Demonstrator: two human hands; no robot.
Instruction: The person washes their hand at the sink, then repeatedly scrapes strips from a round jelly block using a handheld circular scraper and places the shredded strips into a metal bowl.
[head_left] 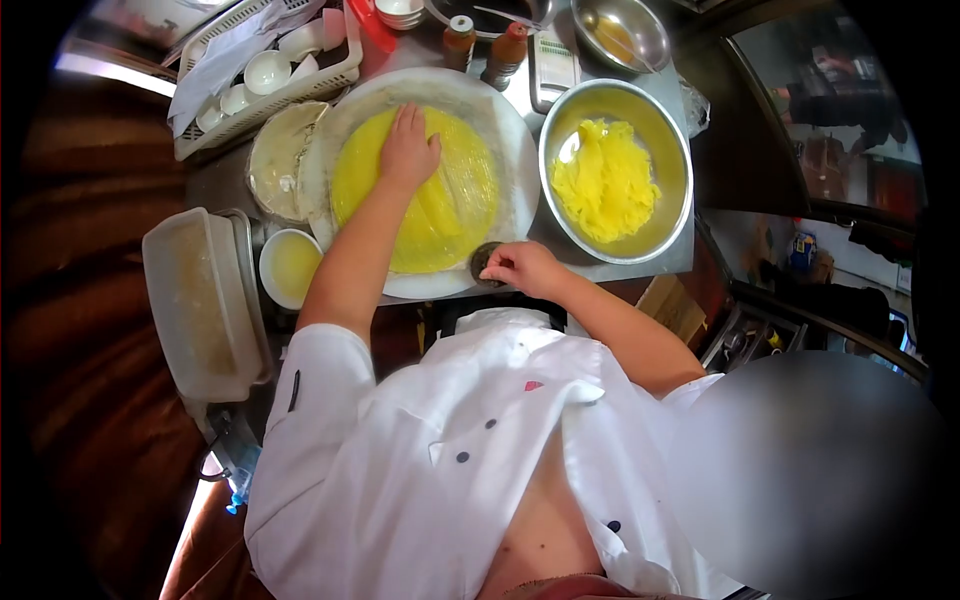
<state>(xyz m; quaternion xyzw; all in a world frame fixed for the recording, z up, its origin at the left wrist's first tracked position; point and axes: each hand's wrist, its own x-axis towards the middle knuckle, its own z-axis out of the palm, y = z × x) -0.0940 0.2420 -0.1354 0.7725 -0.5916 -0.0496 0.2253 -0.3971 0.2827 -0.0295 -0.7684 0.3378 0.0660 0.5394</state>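
Note:
A flat, round yellow layer (pixel 462 180) with a shiny, film-like surface covers most of a round white board (pixel 518 150). My left hand (pixel 408 150) lies palm down on its upper part, fingers stretched out and nearly together. At the board's near right edge, my right hand (pixel 525 268) has its fingers pinched together at a dark round thing (pixel 484 262), whose kind I cannot make out. Just right of the board stands a large steel bowl (pixel 676 180) holding soft yellow mash (pixel 605 180).
Left of the board are a pale bowl of yellow liquid (pixel 290 268), a film-covered round dish (pixel 280 160) and a plastic tub (pixel 200 300). Behind stand a basket (pixel 335 75) of white cups, two bottles (pixel 459 42) (pixel 506 55), a scale (pixel 555 68) and another steel bowl (pixel 650 35).

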